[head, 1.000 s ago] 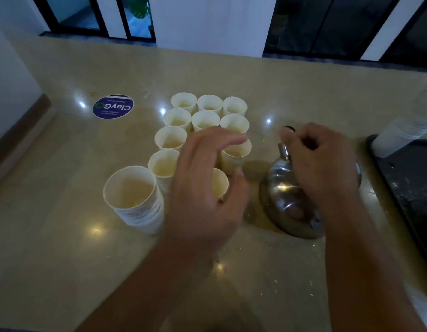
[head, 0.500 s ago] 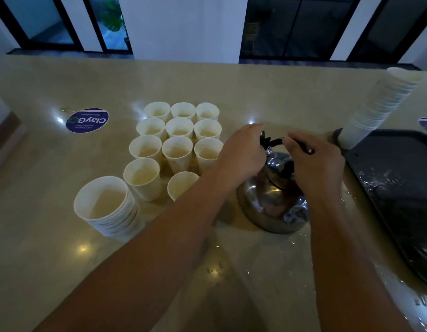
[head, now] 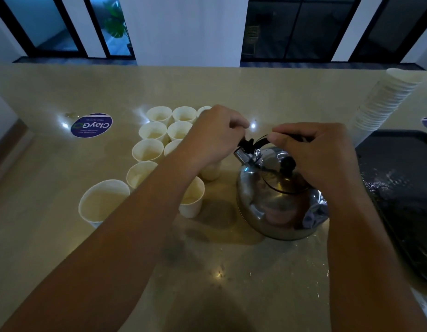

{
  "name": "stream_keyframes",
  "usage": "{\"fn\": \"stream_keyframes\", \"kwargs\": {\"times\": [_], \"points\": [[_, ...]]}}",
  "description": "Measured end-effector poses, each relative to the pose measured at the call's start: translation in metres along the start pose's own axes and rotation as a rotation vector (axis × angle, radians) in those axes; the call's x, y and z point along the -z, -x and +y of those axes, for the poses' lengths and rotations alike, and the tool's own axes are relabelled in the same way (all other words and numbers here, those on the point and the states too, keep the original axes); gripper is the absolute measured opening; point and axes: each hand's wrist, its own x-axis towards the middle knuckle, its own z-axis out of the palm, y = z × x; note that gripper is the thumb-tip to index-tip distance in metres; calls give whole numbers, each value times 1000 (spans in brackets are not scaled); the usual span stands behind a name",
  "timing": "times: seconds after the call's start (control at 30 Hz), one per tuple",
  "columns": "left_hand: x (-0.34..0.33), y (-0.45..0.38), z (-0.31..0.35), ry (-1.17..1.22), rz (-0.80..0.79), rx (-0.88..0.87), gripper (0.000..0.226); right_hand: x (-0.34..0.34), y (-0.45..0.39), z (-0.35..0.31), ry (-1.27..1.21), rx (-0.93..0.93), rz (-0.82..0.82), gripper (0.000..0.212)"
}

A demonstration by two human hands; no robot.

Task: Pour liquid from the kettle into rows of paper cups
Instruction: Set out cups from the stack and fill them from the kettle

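Observation:
A shiny steel kettle (head: 277, 207) stands on the beige counter, right of centre, its spout pointing left. My left hand (head: 212, 137) pinches the black piece at the spout's tip. My right hand (head: 320, 159) grips the black handle over the lid. Rows of small paper cups (head: 153, 133) stand left of the kettle; my left forearm hides some of them. One cup (head: 192, 202) sits nearest, just under that forearm.
A short stack of larger cups (head: 99, 202) sits at the near left. A tall leaning stack of cups (head: 385, 101) rests at the far right beside a wet black tray (head: 399, 178). A round blue sticker (head: 91, 125) lies on the counter (head: 219, 271).
My left hand moved from over the cups to the kettle's spout tip. My right hand took the handle and stays on it. The camera tilted up.

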Motion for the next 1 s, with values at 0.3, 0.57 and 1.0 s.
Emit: {"fn": "stream_keyframes", "kwargs": {"times": [0.3,0.57,1.0], "points": [[33,28,2,-29,-41,61,21,-7,6,-31,44,71,-149,17],[55,39,-9,-7,-96,160,17,-23,5,-49,113,133,-288,21],[71,47,-21,7,-184,211,18,-44,9,-77,298,255,-425,10]]}}
